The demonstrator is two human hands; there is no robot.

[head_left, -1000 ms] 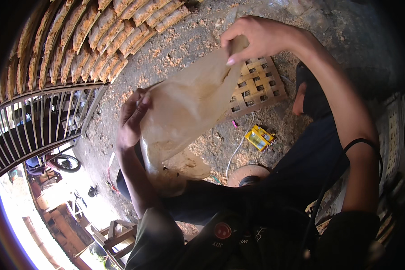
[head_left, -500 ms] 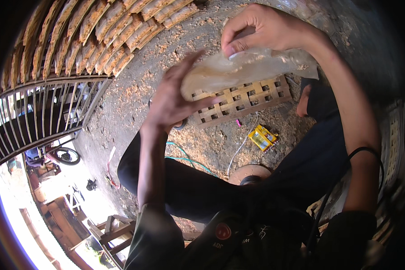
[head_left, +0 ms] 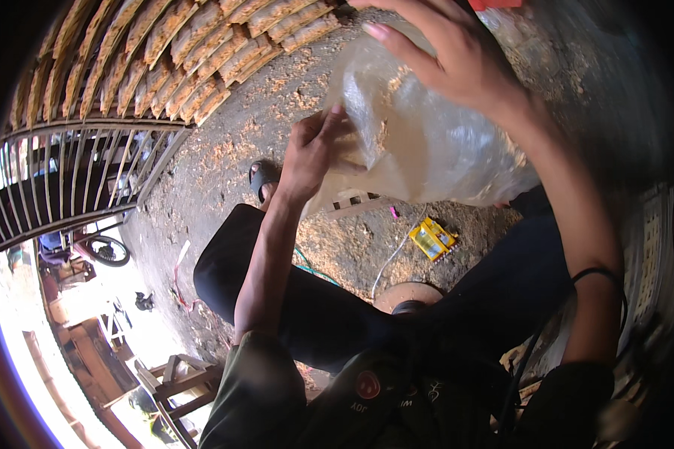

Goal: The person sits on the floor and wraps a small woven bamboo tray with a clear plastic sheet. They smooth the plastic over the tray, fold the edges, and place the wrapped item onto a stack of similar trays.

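A clear, crinkled plastic sheet (head_left: 442, 150) spreads out in front of me above the floor. I cannot tell if it is a single layer or a bag. My left hand (head_left: 311, 153) pinches its left side between thumb and fingers. Above the sheet's far part is my right hand (head_left: 457, 56), thumb and fingers stretched apart, the fingertips partly cut off by the upper edge. Beneath the plastic lies a wooden lattice block (head_left: 359, 203) with square holes; only its near edge shows.
A yellow packet (head_left: 432, 239) and a small pink object (head_left: 395, 212) lie on the crumb-strewn floor (head_left: 225, 172) between my legs. Stacked, curved, crumb-coated trays (head_left: 195, 60) stand far left, above a slatted rack (head_left: 75, 168). A wooden stool (head_left: 176, 389) is at lower left.
The plastic has spread from a folded strip into a wide sheet, covering most of the lattice block. My left hand has closed on it; my right hand has let go and opened.
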